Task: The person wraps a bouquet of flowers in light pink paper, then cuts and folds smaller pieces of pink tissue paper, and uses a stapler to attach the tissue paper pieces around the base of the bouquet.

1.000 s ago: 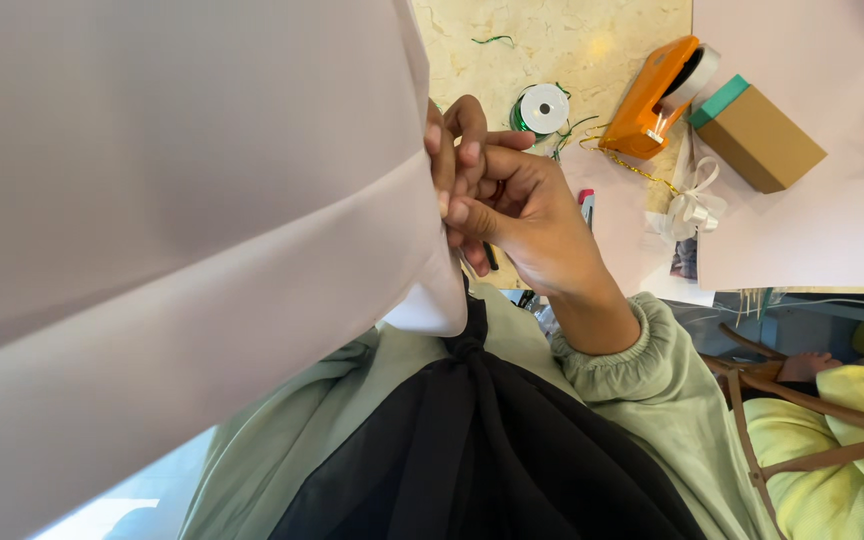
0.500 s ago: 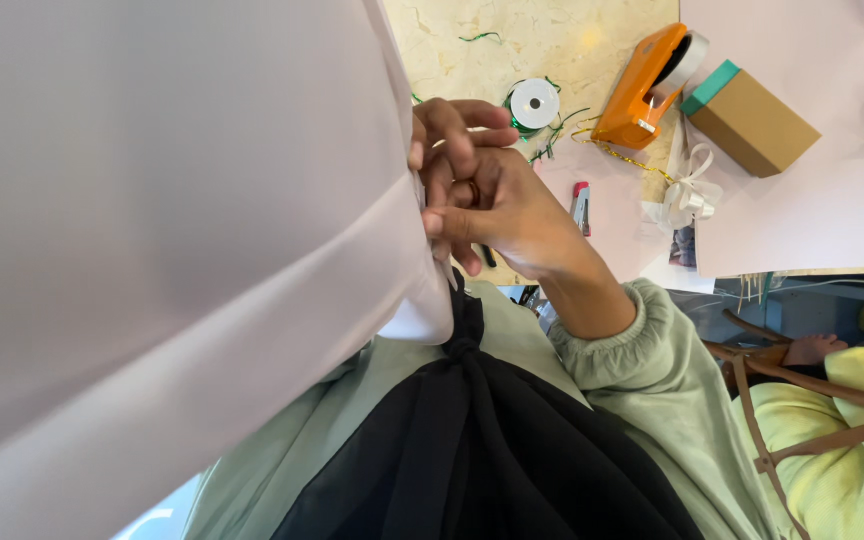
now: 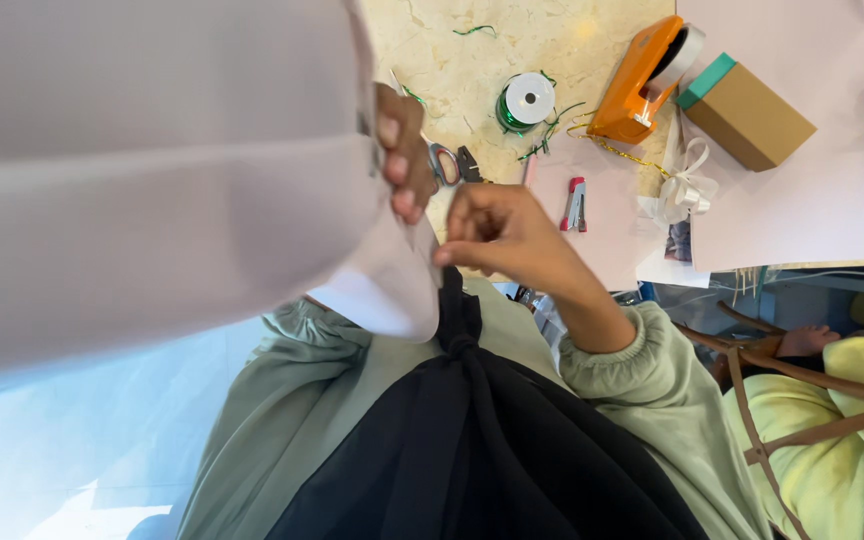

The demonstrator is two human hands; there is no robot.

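Left hand (image 3: 404,150) fingers clamped on pale paper sheet (image 3: 152,170) edge, right hand (image 3: 497,232) fingers pinching its corner

Our left hand (image 3: 404,150) curls its fingers (image 3: 392,135) in a pinch; our right hand (image 3: 497,232) sits just beside it, fingertips pinched together, forearm bent.

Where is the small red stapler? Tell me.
In the head view, the red stapler lies on the pink paper, right of the right hand, below the orange tape dispenser.
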